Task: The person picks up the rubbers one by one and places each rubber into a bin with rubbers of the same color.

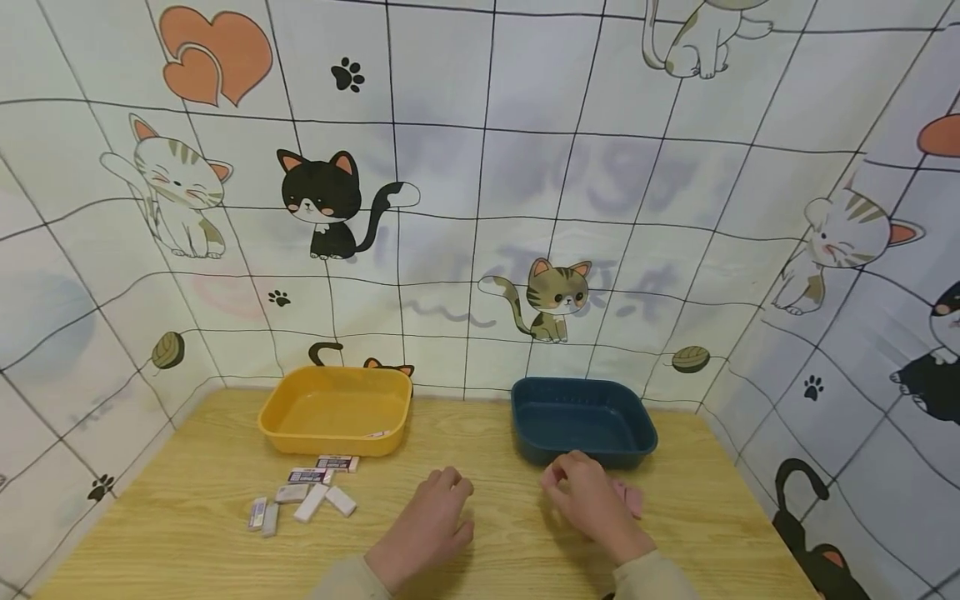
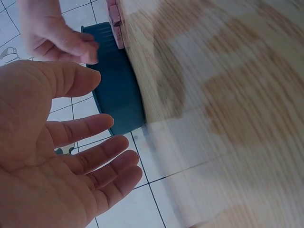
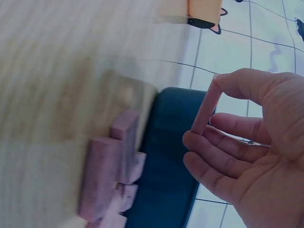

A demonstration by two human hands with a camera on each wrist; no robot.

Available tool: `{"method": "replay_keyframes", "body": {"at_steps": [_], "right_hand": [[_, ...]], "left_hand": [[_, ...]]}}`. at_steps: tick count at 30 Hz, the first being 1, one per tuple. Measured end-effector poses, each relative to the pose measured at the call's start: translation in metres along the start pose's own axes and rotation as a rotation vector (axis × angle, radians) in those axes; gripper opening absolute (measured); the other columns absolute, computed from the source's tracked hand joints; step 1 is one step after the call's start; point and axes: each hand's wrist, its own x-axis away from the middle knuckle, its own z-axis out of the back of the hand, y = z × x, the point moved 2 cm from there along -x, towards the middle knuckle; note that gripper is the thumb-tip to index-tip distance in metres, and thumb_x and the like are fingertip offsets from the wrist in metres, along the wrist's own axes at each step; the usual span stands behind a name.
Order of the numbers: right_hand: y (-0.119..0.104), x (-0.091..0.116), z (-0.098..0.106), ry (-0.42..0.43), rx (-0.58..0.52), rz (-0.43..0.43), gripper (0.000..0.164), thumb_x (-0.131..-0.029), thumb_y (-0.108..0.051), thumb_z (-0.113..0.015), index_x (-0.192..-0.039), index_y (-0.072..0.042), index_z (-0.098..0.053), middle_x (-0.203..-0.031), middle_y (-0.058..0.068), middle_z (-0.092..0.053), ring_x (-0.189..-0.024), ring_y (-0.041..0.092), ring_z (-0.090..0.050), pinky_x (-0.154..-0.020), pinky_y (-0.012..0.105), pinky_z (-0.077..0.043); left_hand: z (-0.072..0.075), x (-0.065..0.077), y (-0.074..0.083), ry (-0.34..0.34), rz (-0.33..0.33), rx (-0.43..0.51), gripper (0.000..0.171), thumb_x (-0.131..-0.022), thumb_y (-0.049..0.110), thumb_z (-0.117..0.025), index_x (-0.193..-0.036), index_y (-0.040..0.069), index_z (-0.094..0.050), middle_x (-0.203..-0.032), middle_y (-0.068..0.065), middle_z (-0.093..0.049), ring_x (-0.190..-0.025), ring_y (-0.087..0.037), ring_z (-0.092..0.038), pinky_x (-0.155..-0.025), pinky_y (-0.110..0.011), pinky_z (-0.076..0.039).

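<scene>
A pink block (image 3: 205, 108) is pinched between the thumb and fingertips of the right hand (image 1: 592, 500); in the right wrist view it is seen tilted, with a blue bin (image 1: 583, 427) behind it, while in the head view it is hidden by the fingers. Whether it is held directly over the bin cannot be told. The bin is placed at twelve o'clock from that hand, its near wall just beside the fingertips. More pink blocks (image 3: 99, 178) are laid close together on the table (image 1: 495, 508) at three o'clock from the right hand, near the bin. The left hand (image 1: 423, 525) is held at nine o'clock from the right one, its thumb and fingers spread apart and slightly bent. Between nine and ten o'clock from the left hand, well apart from it, white blocks (image 1: 311, 502) are scattered, some marked with dark printed labels. A yellow bin (image 1: 322, 442) is set between ten and eleven o'clock from the left hand, and a small white piece (image 1: 378, 433) is partly seen inside it, toward four o'clock. The table is backed by a tiled sheet (image 1: 442, 167), on which a striped cat (image 1: 558, 300) is printed at twelve o'clock from the blue bin.
</scene>
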Motion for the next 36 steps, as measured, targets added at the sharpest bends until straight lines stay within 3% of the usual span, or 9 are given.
{"method": "replay_keyframes", "body": {"at_steps": [5, 13, 22, 28, 36], "right_hand": [[-0.003, -0.007, 0.007, 0.098, 0.006, 0.048, 0.02, -0.088, -0.012, -0.08, -0.075, -0.014, -0.065, -0.082, 0.0, -0.062, -0.073, 0.015, -0.061, -0.065, 0.031, -0.053], [0.001, -0.021, 0.011, 0.189, 0.03, 0.068, 0.02, -0.086, -0.014, -0.083, -0.079, -0.009, -0.066, -0.086, 0.007, -0.063, -0.078, 0.022, -0.063, -0.068, 0.039, -0.055], [0.013, -0.034, 0.006, 0.066, 0.038, -0.088, 0.022, -0.091, -0.022, -0.079, -0.085, -0.005, -0.066, -0.092, 0.01, -0.061, -0.078, 0.022, -0.056, -0.07, 0.042, -0.051], [0.021, -0.043, -0.003, 0.017, 0.044, -0.135, 0.025, -0.093, -0.024, -0.078, -0.083, -0.006, -0.063, -0.091, 0.01, -0.06, -0.074, 0.022, -0.054, -0.069, 0.04, -0.05], [0.025, -0.053, -0.01, -0.041, 0.034, -0.193, 0.025, -0.095, -0.024, -0.075, -0.083, -0.005, -0.064, -0.086, 0.008, -0.057, -0.071, 0.02, -0.052, -0.068, 0.04, -0.049]], "left_hand": [[-0.001, 0.0, 0.0, 0.005, -0.003, 0.001, 0.026, -0.088, 0.015, -0.071, -0.11, 0.002, -0.067, -0.105, -0.005, -0.059, -0.09, -0.018, -0.051, -0.08, -0.038, -0.049], [-0.003, -0.003, 0.0, -0.01, 0.002, -0.008, 0.027, -0.089, 0.017, -0.072, -0.112, 0.003, -0.067, -0.107, -0.006, -0.06, -0.092, -0.018, -0.052, -0.081, -0.04, -0.05], [-0.004, -0.008, 0.006, 0.008, -0.011, -0.006, 0.027, -0.086, 0.016, -0.074, -0.11, 0.003, -0.068, -0.106, -0.006, -0.06, -0.091, -0.019, -0.052, -0.079, -0.038, -0.05], [-0.006, -0.011, 0.011, 0.011, -0.02, -0.02, 0.028, -0.083, 0.016, -0.074, -0.107, 0.003, -0.068, -0.101, -0.005, -0.059, -0.087, -0.02, -0.051, -0.075, -0.036, -0.048], [-0.012, -0.014, 0.012, -0.021, -0.001, -0.015, 0.028, -0.086, 0.017, -0.073, -0.11, 0.004, -0.068, -0.104, -0.005, -0.06, -0.091, -0.018, -0.052, -0.079, -0.036, -0.049]]}}
